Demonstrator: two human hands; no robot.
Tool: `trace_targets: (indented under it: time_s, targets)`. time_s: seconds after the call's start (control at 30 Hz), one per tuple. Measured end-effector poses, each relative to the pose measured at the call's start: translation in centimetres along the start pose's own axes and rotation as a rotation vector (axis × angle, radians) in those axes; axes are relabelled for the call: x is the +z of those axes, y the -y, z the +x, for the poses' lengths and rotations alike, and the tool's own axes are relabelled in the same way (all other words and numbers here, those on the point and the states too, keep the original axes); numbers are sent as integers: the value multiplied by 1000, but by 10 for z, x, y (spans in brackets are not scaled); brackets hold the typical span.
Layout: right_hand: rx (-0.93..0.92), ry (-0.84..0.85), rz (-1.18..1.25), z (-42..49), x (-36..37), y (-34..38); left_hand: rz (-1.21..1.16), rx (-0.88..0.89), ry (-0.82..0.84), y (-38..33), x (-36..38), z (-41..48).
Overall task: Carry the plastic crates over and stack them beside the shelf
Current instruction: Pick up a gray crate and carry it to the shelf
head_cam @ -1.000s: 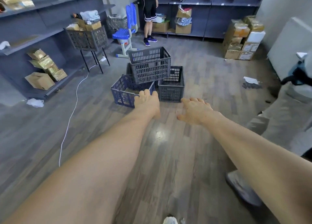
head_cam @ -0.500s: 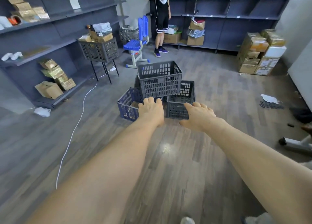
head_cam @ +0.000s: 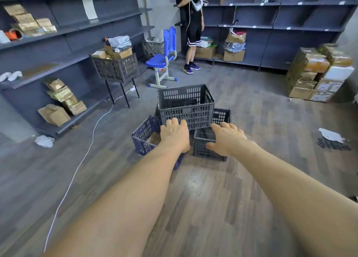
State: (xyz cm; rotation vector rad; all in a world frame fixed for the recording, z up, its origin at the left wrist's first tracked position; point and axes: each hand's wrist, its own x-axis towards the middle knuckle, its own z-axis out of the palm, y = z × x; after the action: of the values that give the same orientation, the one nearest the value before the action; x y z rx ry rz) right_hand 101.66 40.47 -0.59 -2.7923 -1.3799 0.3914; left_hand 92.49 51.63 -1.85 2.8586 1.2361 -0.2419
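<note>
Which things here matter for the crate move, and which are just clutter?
Job: dark grey slotted plastic crate on top; blue plastic crate; lower grey plastic crate; grey metal shelf.
Clutter: blue plastic chair; white floor cable; taped cardboard boxes.

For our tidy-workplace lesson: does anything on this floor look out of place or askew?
The top grey crate sits skewed across the lower crates; a white cable trails over the floor; torn paper lies at right.

both arms outstretched, left grip and right grip unclenched, empty
</note>
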Motion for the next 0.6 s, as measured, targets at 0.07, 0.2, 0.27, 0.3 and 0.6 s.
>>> trace_targets:
  time_s: [0.07,0.2,0.27,0.3,0.6]
  targets:
    - [-14,-6,-10,29,-8,-7,-2,-9,-7,-4,-4,30]
    - [-30,6,-11,74,-17,-17,-2,-25,2,-9,-9,75]
    - [-36,12,-9,95,-22,-21,-1,-33,7,-10,-12,96]
    - [-41,12,-8,106,-25,-23,0,-36,11,-10,-12,107]
    - [-71,20,-13,219,-44,-37,-12,-55,16,-19,-20,218]
